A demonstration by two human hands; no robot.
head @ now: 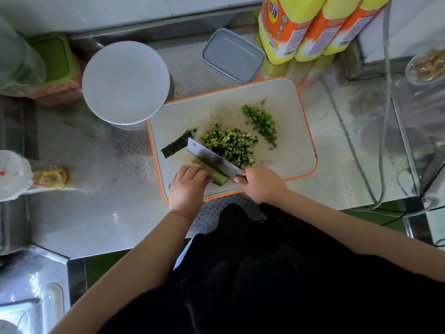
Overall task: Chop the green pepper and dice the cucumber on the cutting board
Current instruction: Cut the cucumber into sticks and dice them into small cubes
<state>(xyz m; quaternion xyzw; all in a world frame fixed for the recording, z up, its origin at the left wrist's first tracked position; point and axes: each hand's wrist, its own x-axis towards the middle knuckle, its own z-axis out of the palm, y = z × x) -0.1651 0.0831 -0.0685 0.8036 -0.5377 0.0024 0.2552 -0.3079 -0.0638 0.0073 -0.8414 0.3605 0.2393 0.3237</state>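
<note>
A white cutting board (289, 107) with an orange rim lies on the steel counter. A pile of diced cucumber (231, 145) sits at its middle, and a smaller pile of chopped green pepper (262, 122) lies to its right. A dark strip of cucumber peel (177, 144) lies at the board's left. My right hand (261, 184) grips the handle of a cleaver (209, 156), whose blade rests across a cucumber piece (220, 178) at the board's near edge. My left hand (189, 185) holds that piece down with curled fingers.
A white round lid or bowl (125, 81) stands left of the board. A grey lidded box (232, 55) and yellow bottles (286, 27) stand behind it. Cables (382, 131) run along the right. A bagged item (49, 177) lies at the left.
</note>
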